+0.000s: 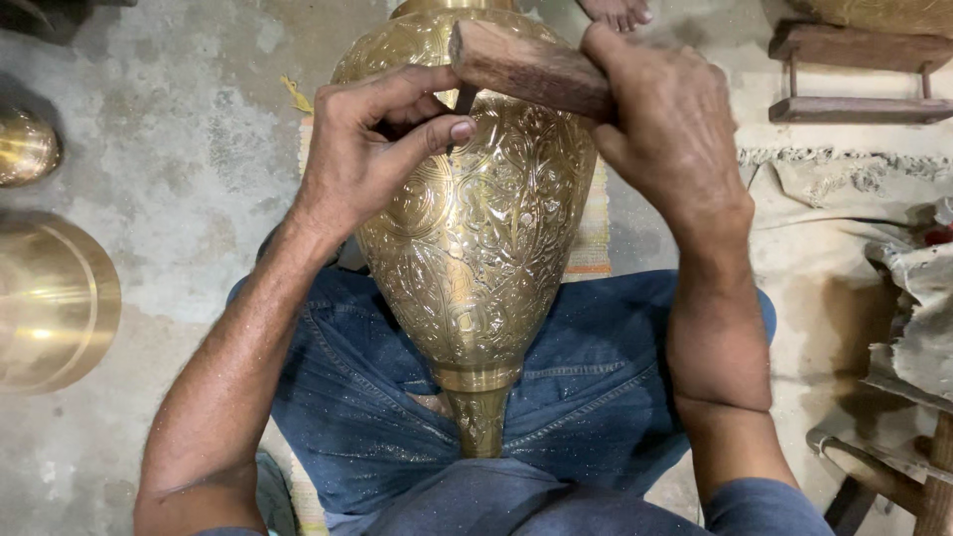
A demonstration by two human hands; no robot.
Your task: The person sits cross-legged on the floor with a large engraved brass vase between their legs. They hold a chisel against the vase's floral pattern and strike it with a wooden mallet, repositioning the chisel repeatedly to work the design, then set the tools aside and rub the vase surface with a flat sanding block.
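A large engraved brass vase [476,258] lies across my lap, its narrow foot toward me. My left hand [372,149] pinches a thin dark metal chisel [459,111] between thumb and fingers, tip against the vase's upper body. My right hand [665,129] grips a brown wooden mallet [526,67], whose end rests right at the top of the chisel. My blue jeans [586,397] show under the vase.
Two plain brass vessels sit on the concrete floor at left, a small one [25,147] and a wide one [55,298]. A low wooden stool [859,79] stands at top right. Crumpled cloth [913,308] lies at right. Someone's toes [617,12] show at the top edge.
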